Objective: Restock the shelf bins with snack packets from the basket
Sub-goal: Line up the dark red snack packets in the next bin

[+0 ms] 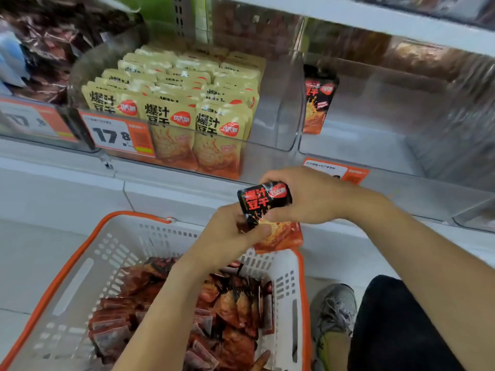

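Observation:
Both hands hold one black-and-red snack packet [263, 203] above the far rim of the basket [80, 266]. My right hand [308, 195] grips its top edge. My left hand [233, 228] pinches its lower part from the left. The white basket with orange trim holds several dark red packets [230, 306]. Up on the shelf, the clear right bin [380, 108] holds a single black packet [318, 103] standing against its left wall.
The clear middle bin [276, 108] is packed with several beige packets [171, 103] and carries a price tag [117, 135]. A left bin holds dark packets [48, 46]. An upper shelf edge [375, 17] overhangs. My shoe [334, 314] stands right of the basket.

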A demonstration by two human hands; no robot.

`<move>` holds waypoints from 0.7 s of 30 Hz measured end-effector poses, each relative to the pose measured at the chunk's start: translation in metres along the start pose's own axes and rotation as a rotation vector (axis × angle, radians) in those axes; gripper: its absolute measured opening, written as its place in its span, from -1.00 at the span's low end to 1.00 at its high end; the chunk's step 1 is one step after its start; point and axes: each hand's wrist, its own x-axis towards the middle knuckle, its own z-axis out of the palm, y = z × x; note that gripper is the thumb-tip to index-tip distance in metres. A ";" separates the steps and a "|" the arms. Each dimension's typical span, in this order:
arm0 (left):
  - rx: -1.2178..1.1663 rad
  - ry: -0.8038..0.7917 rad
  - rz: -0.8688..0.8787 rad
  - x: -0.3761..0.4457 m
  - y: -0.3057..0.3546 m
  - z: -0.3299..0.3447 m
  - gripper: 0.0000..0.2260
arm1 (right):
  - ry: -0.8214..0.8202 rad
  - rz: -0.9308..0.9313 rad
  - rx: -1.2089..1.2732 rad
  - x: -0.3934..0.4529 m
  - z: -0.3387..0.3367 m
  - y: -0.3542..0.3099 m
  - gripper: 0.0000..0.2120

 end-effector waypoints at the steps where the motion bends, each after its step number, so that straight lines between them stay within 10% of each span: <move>1: 0.037 0.078 0.069 0.003 0.018 0.004 -0.85 | 0.039 -0.040 -0.081 -0.008 -0.021 -0.006 -0.65; 11: 0.430 0.529 0.498 0.051 0.089 0.028 -0.53 | 0.747 0.035 0.073 -0.064 -0.103 0.056 -0.67; 21: 0.763 0.601 0.502 0.065 0.067 0.052 -0.45 | 0.740 0.157 0.093 0.042 -0.089 0.107 -0.64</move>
